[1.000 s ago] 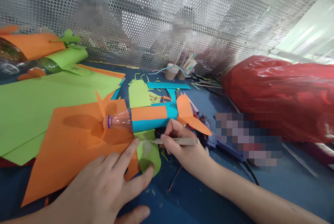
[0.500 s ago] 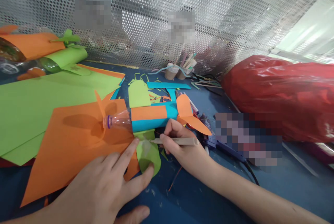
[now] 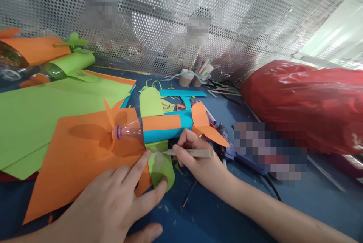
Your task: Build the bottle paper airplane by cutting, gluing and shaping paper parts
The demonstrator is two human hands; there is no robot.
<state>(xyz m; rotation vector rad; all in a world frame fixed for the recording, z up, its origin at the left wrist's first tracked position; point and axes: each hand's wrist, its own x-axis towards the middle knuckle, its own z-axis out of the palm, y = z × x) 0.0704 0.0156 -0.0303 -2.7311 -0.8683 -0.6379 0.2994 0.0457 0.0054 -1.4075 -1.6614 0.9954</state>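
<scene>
Head view: the right hand (image 3: 202, 166) pinches a pale marker (image 3: 203, 153), its tip at the green flap (image 3: 162, 173), which lies along the near side of the paper-wrapped bottle (image 3: 163, 135). The left hand (image 3: 115, 194) grips nothing, its fingers spread and resting on the flap. The step in hand looks like marking; another stroke would call for a flat, steady flap and a light touch

Left hand (image 3: 113, 194), lower left of centre: palm down, digits spread. Right hand (image 3: 200, 160), centre: fingers curled, closed with the thumb in a writing grip; bare right forearm (image 3: 272, 207) slanting towards lower right.
</scene>
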